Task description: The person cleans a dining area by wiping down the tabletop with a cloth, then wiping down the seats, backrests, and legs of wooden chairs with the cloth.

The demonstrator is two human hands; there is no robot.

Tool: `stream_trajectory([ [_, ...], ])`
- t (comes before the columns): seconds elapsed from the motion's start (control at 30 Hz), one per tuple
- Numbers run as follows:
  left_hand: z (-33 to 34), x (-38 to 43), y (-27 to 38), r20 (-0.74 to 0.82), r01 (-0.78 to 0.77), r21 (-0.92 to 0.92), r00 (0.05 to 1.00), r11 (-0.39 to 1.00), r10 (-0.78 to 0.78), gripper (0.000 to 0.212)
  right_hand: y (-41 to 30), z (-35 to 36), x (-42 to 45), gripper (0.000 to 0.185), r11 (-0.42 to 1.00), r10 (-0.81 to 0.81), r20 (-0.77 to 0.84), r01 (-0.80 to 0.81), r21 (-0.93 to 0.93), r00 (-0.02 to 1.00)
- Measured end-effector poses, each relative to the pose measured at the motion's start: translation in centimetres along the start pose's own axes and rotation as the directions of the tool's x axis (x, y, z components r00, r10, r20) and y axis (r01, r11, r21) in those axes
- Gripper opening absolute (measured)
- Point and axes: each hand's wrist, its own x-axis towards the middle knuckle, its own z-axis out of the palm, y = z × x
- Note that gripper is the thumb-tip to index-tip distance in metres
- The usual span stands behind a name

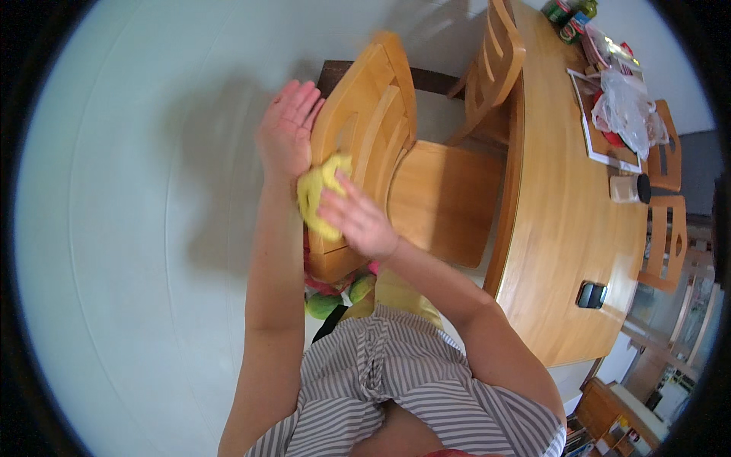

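A wooden chair (388, 125) stands before me, its slatted backrest nearest and its seat beyond to the right. My right hand (362, 220) presses a yellow cloth (314, 200) against the near side of the backrest; the fingers lie extended over the cloth, slightly blurred. My left hand (290, 123) rests with its edge at the chair's outer rim, palm up and fingers stretched out, holding nothing. The cloth touches or lies close to my left wrist; the exact contact is hard to see.
A wooden dining table (548, 228) runs along the right, bearing a phone-like dark object (591, 295), a lidded jar (628, 189), a plastic bag (622, 108) and cans (573, 28). Another chair (491, 74) stands at its far left. Green round things (324, 305) lie below the backrest.
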Motion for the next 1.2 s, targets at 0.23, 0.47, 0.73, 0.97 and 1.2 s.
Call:
stream_trajectory([
  [0.23, -0.2, -2.7, 0.0, -0.076, 0.573, 0.014, 0.818, 0.820, -0.570, 0.036, 12.2, -3.3, 9.7, 0.070, 0.916, 0.282, -0.168, -0.317, -0.247, 0.945],
  [0.47, 0.7, -4.2, 0.2, -0.090, 0.490, 0.462, 0.855, 0.739, -0.510, 0.049, 15.8, -6.5, 11.6, 0.056, 0.942, 0.312, -0.225, -0.332, -0.053, 0.923],
  [0.73, -0.6, -4.8, -0.3, -0.009, 0.396, 0.485, 0.894, 0.779, -0.449, 0.058, 20.9, -8.7, 10.7, 0.045, 0.787, 0.603, -0.038, -0.587, 0.192, 0.796],
  [0.97, -1.6, -8.6, 1.8, -0.078, 0.436, 0.442, 0.889, 0.784, -0.450, 0.066, 20.3, -7.7, 10.5, 0.043, 0.548, 0.677, 0.187, -0.657, 0.517, 0.712],
  [1.2, -2.2, -10.1, 2.0, -0.152, 0.493, 0.362, 0.869, 0.792, -0.471, 0.066, 21.2, -6.5, 10.0, 0.052, 0.339, 0.611, 0.467, -0.744, 0.575, 0.639],
])
